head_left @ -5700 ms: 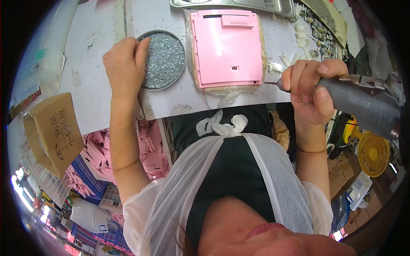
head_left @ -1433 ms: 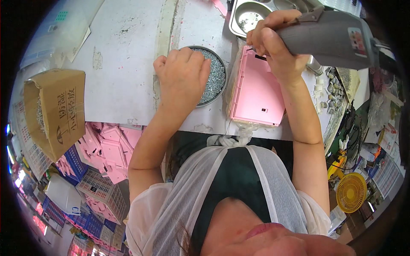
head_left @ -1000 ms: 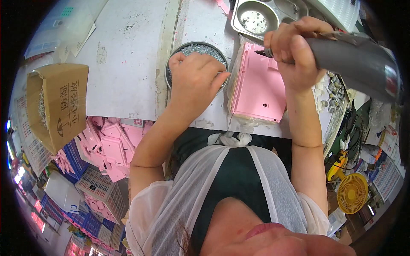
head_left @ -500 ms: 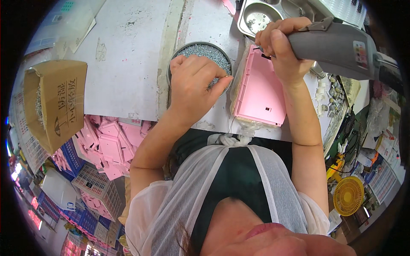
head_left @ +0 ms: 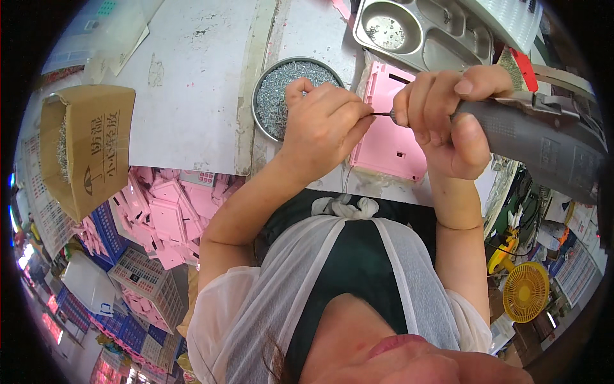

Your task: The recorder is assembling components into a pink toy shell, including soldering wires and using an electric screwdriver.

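My left hand [head_left: 327,125] is closed in a pinch above the right edge of a round metal bowl [head_left: 272,96] full of small silver screws. Its fingertips meet the thin dark bit of a grey electric screwdriver [head_left: 537,137] and hold a small screw, mostly hidden by the fingers. My right hand [head_left: 444,118] is wrapped around the front of the screwdriver, which lies nearly level and points left. Below the bit, a flat pink plastic housing [head_left: 384,150] rests on a plastic-wrapped pad, partly covered by both hands.
A steel compartment tray [head_left: 416,48] with a few small parts stands behind the housing. At the left is an open cardboard box [head_left: 102,147] holding screws. Many pink housings [head_left: 169,217] are piled below the table edge. A yellow fan [head_left: 526,291] is at lower right.
My left hand has moved right, away from over the screws. My right hand has lowered the screwdriver toward me, and its bit now meets the left fingertips.
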